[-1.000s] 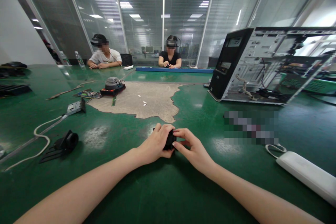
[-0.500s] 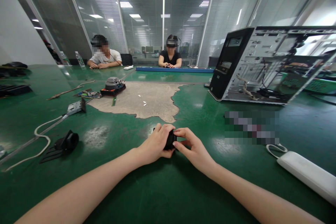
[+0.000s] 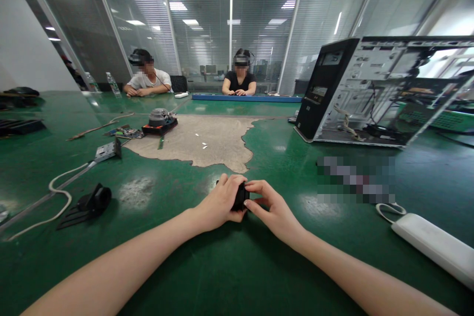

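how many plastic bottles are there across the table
2: one bottle left of the person in the white shirt, at the far left of the green table, another bottle just left of it. More may be hidden behind the computer case.

Black object (image 3: 240, 199) partly hidden behind left fingers (image 3: 234, 182), pixelated item (image 3: 353, 177), computer case (image 3: 321, 94) cut off right
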`<action>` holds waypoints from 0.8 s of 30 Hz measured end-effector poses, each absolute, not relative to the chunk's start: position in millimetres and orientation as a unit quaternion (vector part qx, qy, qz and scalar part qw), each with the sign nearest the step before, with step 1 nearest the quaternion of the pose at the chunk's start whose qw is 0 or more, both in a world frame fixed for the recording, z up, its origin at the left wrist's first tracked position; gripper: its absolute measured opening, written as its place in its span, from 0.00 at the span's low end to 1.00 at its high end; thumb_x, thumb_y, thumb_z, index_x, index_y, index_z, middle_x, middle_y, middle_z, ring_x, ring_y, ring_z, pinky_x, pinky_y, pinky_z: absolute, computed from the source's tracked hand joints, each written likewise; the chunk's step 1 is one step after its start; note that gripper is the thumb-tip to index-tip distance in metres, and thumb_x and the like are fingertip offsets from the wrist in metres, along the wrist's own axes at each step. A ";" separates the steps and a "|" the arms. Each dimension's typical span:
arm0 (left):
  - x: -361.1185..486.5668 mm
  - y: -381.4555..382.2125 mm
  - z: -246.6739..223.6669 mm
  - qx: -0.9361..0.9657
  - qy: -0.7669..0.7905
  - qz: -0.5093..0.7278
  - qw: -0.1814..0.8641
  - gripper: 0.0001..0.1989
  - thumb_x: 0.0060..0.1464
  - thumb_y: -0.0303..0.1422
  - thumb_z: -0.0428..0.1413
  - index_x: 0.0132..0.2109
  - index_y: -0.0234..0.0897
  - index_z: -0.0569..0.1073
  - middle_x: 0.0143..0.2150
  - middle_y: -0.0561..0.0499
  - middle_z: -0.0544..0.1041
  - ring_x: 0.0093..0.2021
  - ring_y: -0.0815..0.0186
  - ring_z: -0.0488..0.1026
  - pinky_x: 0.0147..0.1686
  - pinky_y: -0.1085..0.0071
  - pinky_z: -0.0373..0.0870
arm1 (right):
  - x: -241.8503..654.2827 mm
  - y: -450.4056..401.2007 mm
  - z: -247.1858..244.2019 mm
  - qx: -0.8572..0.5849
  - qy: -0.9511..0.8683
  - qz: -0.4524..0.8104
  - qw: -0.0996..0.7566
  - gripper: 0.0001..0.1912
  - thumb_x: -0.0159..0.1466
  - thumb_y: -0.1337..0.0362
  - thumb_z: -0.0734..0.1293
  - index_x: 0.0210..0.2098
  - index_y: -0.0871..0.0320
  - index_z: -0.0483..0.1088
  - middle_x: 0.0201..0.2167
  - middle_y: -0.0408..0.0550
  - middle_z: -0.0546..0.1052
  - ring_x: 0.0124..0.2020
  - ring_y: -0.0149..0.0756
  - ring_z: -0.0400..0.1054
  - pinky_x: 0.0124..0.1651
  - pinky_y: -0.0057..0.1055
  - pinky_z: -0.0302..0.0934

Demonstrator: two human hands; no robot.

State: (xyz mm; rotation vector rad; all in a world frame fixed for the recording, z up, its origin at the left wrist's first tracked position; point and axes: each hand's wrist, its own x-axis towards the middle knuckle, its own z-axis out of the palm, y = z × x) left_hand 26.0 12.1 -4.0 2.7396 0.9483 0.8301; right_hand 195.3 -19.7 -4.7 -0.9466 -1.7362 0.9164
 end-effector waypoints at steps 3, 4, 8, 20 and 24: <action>26.3 11.7 -3.9 0.906 0.319 0.272 0.065 0.30 0.40 0.25 0.54 0.52 0.36 0.52 0.47 0.45 0.63 0.41 0.59 0.58 0.43 0.62 0.62 | 194.6 -19.3 -4.9 -0.406 -0.689 0.395 0.452 0.14 0.57 0.68 0.63 0.43 0.55 0.61 0.42 0.48 0.67 0.45 0.36 0.65 0.44 0.35 0.65; 26.2 11.6 -3.8 0.906 0.319 0.272 0.064 0.30 0.40 0.25 0.54 0.52 0.36 0.52 0.47 0.45 0.63 0.41 0.59 0.58 0.43 0.61 0.62 | 194.4 -19.5 -4.6 -0.408 -0.686 0.406 0.445 0.15 0.57 0.68 0.63 0.44 0.55 0.60 0.43 0.48 0.68 0.45 0.36 0.66 0.44 0.35 0.65; 25.7 11.3 -3.3 0.909 0.315 0.268 0.058 0.32 0.39 0.24 0.54 0.52 0.36 0.52 0.48 0.45 0.63 0.42 0.58 0.58 0.44 0.61 0.61 | 194.2 -21.0 -2.7 -0.387 -0.692 0.424 0.438 0.12 0.57 0.68 0.63 0.41 0.55 0.61 0.41 0.47 0.68 0.43 0.35 0.67 0.42 0.33 0.66; 25.8 11.7 -3.9 0.907 0.317 0.269 0.064 0.31 0.40 0.26 0.54 0.52 0.36 0.51 0.48 0.45 0.63 0.42 0.58 0.58 0.44 0.60 0.62 | 193.7 -18.6 -4.6 -0.407 -0.685 0.427 0.428 0.14 0.58 0.68 0.62 0.44 0.56 0.60 0.42 0.48 0.68 0.43 0.35 0.67 0.42 0.34 0.66; 25.2 11.2 -2.4 0.912 0.310 0.261 0.064 0.31 0.40 0.25 0.55 0.52 0.36 0.51 0.49 0.45 0.62 0.43 0.58 0.58 0.45 0.61 0.61 | 194.6 -19.6 -4.0 -0.380 -0.709 0.387 0.451 0.12 0.57 0.69 0.63 0.40 0.54 0.62 0.41 0.47 0.66 0.46 0.36 0.64 0.42 0.31 0.66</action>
